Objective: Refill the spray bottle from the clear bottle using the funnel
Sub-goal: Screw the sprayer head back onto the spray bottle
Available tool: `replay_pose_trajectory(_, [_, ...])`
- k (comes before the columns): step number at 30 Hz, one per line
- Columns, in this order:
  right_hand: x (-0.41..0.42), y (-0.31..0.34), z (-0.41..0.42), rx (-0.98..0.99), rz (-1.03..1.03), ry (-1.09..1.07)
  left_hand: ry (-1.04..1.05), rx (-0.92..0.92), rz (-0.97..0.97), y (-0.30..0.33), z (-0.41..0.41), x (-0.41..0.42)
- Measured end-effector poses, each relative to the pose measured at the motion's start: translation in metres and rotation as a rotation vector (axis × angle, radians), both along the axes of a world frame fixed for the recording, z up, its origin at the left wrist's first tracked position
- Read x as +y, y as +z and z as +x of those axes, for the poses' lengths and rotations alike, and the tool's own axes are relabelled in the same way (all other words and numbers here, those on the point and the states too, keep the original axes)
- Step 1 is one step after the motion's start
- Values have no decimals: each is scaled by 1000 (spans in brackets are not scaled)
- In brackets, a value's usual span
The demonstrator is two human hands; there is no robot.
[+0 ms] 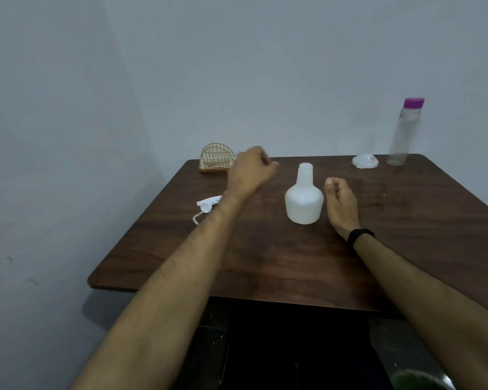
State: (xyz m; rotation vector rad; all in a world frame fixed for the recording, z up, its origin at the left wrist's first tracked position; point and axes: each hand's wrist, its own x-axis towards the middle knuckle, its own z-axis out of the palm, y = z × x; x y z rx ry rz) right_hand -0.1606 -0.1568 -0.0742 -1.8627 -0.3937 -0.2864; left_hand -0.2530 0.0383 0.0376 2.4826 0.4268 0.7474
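Our hands, left [252, 171] and right [340, 199], both loosely curled and empty, flank the uncapped spray bottle [304, 199], neck clear for the funnel [364, 161]

White spray bottle [304, 198], purple-capped clear bottle [401, 136], dark woodgrain table [293, 263], prob. whitish funnel [365, 161].

spray bottle [304, 198] between both hands

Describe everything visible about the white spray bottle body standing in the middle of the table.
The white translucent plastic spray bottle body stands upright on the dark wooden table, squat with rounded shoulders and a narrow neck. Its mouth is open; no spray head is on it. The right hand rests close beside it, whether touching is unclear; the left hand hovers apart.
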Motion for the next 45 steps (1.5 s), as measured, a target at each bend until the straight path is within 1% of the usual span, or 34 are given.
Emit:
replay_pose_trajectory(4, [12,3,-14,-238,60,-173,272,251,-98,-4,-4,85])
replay_pose_trajectory(6, [17,1,-23,-336,41,-186,376,370,-127,-18,-9,117])
replay_pose_trajectory(9, [25,-11,-36,-485,-76,-101,434,524,-245,-48,-12,145])
replay_pose_trajectory(11, [32,-16,-43,-554,-174,-38,443,584,-349,-63,-12,152])
replay_pose_trajectory(12, [35,-16,-45,-576,-227,-20,450,605,-371,-68,-12,152])
replay_pose_trajectory(14, [41,-15,-48,-603,-322,16,459,624,-373,-75,-11,149])
replay_pose_trajectory(17, [45,-15,-49,-630,-427,241,453,624,-349,-81,-7,148])
replay_pose_trajectory(19, [47,-15,-52,-642,-535,363,436,593,-377,-84,-4,150])
replay_pose_trajectory(21, [48,-16,-52,-654,-554,370,433,531,-470,-85,0,150])
replay_pose_trajectory(23, [47,-16,-51,-656,-488,299,407,374,-677,-82,2,145])
replay_pose_trajectory(25, [45,-17,-50,-640,-411,201,320,199,-862,-72,4,135])
replay_pose_trajectory(27, [43,-16,-49,-596,-348,133,179,49,-990,-57,8,121])
replay_pose_trajectory(29, [41,-14,-51,-533,-298,120,44,-56,-1074,-36,13,107])
replay_pose_trajectory(32, [41,-9,-56,-440,-206,164,-112,-88,-1112,-6,28,86])
replay_pose_trajectory(34, [42,0,-61,-353,-121,250,-168,-105,-1130,9,38,72])
replay_pose_trajectory(36, [42,12,-64,-290,-87,331,-213,-129,-1161,23,47,55])
replay_pose_trajectory(41, [37,34,-59,-349,-105,282,-337,-171,-1345,58,62,14])
replay_pose_trajectory(45, [31,39,-50,-322,-58,245,-444,-217,-1475,85,68,-13])
